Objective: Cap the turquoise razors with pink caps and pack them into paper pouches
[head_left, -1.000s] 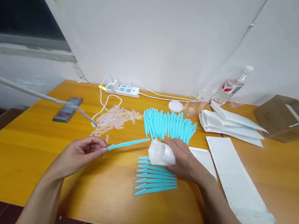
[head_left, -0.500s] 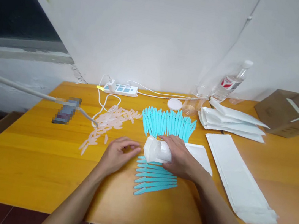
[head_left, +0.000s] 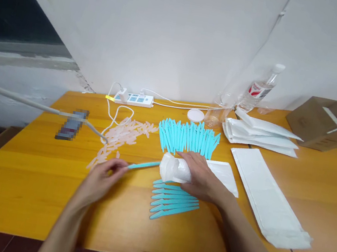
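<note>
My left hand (head_left: 101, 181) pinches the near end of a turquoise plastic stick (head_left: 143, 165), which points right toward the mouth of a white pouch (head_left: 174, 169). My right hand (head_left: 200, 175) lies on that pouch and holds its open end up off the table. Under the pouch, several turquoise sticks (head_left: 175, 201) lie in a neat row. A bigger fan of the same sticks (head_left: 187, 138) is spread behind my right hand. A loose heap of pale pink caps (head_left: 124, 135) lies to the left of it.
White pouches are stacked (head_left: 261, 136) at the back right; a long flat one (head_left: 268, 198) lies to the right. A power strip (head_left: 132, 99) with cables, a water bottle (head_left: 259, 90), a white lid (head_left: 195, 115), a cardboard box (head_left: 325, 123) and a blurred phone (head_left: 71, 124) stand around the orange table (head_left: 30, 188).
My left hand went to the row beside the pouch with nothing in it, then drew back left and now holds a turquoise stick aimed at the pouch mouth. My right hand stayed on the pouch.
</note>
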`<state>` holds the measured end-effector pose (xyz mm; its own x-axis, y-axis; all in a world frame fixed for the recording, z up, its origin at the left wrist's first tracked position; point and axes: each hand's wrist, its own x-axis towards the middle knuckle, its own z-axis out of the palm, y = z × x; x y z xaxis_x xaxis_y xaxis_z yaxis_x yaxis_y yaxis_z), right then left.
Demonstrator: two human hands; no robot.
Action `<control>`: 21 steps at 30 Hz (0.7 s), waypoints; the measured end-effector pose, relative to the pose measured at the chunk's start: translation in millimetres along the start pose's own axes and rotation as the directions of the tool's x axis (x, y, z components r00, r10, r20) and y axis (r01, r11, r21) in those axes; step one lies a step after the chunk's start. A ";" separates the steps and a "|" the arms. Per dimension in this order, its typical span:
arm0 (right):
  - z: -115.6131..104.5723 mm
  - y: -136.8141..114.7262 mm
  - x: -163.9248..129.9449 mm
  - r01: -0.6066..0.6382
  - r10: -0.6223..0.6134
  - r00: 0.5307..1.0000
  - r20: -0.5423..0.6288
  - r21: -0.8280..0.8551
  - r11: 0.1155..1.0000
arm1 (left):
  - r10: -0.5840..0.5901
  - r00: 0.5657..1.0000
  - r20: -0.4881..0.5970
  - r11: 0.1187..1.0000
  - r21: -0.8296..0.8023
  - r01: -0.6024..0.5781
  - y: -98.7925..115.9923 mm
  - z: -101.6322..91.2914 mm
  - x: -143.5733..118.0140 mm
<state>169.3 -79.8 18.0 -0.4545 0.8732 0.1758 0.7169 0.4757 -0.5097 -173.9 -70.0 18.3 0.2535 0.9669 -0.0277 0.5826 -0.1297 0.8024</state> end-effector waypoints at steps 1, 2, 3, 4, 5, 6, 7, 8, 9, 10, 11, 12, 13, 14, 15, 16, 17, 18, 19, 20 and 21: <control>0.2 0.1 0.4 0.002 -0.002 1.000 0.002 -0.001 1.000 | -0.036 0.995 -0.091 0.999 -0.027 0.033 -5.5 -17.6 -6.3; 0.7 0.1 0.9 0.006 -0.006 1.000 0.001 -0.003 1.000 | -0.070 0.987 -0.145 0.996 -0.060 0.062 -8.3 -32.1 -11.2; 1.4 0.0 1.4 0.010 -0.010 1.000 0.000 -0.006 1.000 | -0.080 0.981 -0.177 0.995 -0.068 0.069 -7.6 -41.6 -14.3; 2.3 -0.6 2.0 0.014 -0.014 1.000 0.002 -0.008 1.000 | -0.070 0.981 -0.182 0.996 -0.059 0.060 -3.0 -45.0 -15.0; 3.3 -1.5 2.7 0.019 -0.019 1.000 0.009 -0.009 1.000 | -0.040 0.987 -0.158 0.999 -0.032 0.035 5.3 -41.5 -13.1; 4.4 -3.0 3.4 0.025 -0.024 1.000 0.014 -0.009 1.000 | 0.010 0.993 -0.117 1.000 0.007 -0.009 16.6 -31.7 -8.8; 5.4 -4.7 4.0 0.031 -0.031 0.999 0.019 -0.009 0.999 | 0.064 0.997 -0.052 0.997 0.044 -0.061 29.7 -16.8 -2.6; 6.3 -6.6 4.5 0.042 -0.042 0.999 0.022 -0.006 0.999 | 0.117 0.993 0.009 0.992 0.046 -0.117 43.2 1.5 4.9; 7.1 -8.3 4.8 0.053 -0.053 0.998 0.024 -0.003 0.999 | 0.190 0.981 0.030 0.981 0.020 -0.191 55.6 20.6 12.6; 7.6 -9.6 4.9 0.064 -0.063 0.998 0.023 0.000 0.998 | 0.275 0.960 0.049 0.961 -0.021 -0.274 65.5 38.5 19.4; 7.9 -10.2 4.8 0.070 -0.070 0.997 0.021 0.002 0.998 | 0.357 0.930 0.085 0.934 -0.065 -0.352 72.0 53.3 24.6; 7.7 -10.2 4.4 0.070 -0.070 0.997 0.020 0.003 0.998 | 0.394 0.914 0.094 0.918 -0.098 -0.385 74.5 63.9 27.8; 7.2 -9.5 3.9 0.064 -0.064 0.998 0.018 0.004 0.998 | 0.387 0.920 0.052 0.917 -0.120 -0.379 72.9 69.8 28.7; 6.3 -8.4 3.4 0.053 -0.053 0.999 0.012 0.003 0.999 | 0.355 0.935 0.001 0.927 -0.126 -0.352 67.8 71.6 27.8; 5.1 -6.9 2.9 0.039 -0.039 0.999 0.006 0.003 0.999 | 0.303 0.952 -0.048 0.944 -0.123 -0.307 60.2 70.2 25.6; 3.8 -5.4 2.5 0.027 -0.027 1.000 0.000 0.004 1.000 | 0.255 0.965 -0.065 0.959 -0.112 -0.261 51.2 67.0 22.7; 2.6 -4.1 2.4 0.017 -0.017 1.000 -0.004 0.008 1.000 | 0.225 0.974 -0.037 0.970 -0.088 -0.228 42.3 63.4 19.7; 1.6 -3.2 2.5 0.011 -0.011 1.000 -0.005 0.013 1.000 | 0.214 0.976 0.024 0.976 -0.052 -0.213 34.5 60.6 16.9; 1.0 -2.6 2.8 0.007 -0.007 1.000 -0.003 0.017 1.000 | 0.213 0.972 0.096 0.977 -0.008 -0.213 28.5 59.2 14.9; 0.8 -2.4 3.2 0.007 -0.007 1.000 0.000 0.020 1.000 | 0.211 0.965 0.155 0.975 0.040 -0.220 24.8 59.6 13.6; 0.9 -2.5 3.6 0.007 -0.007 1.000 0.004 0.021 1.000 | 0.209 0.960 0.188 0.969 0.090 -0.228 23.2 61.4 13.2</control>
<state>165.4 -78.0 19.2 -0.4617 0.8695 0.1757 0.7022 0.4793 -0.5264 -109.6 -73.7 0.0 0.5103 0.8595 0.0285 0.5764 -0.3665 0.7304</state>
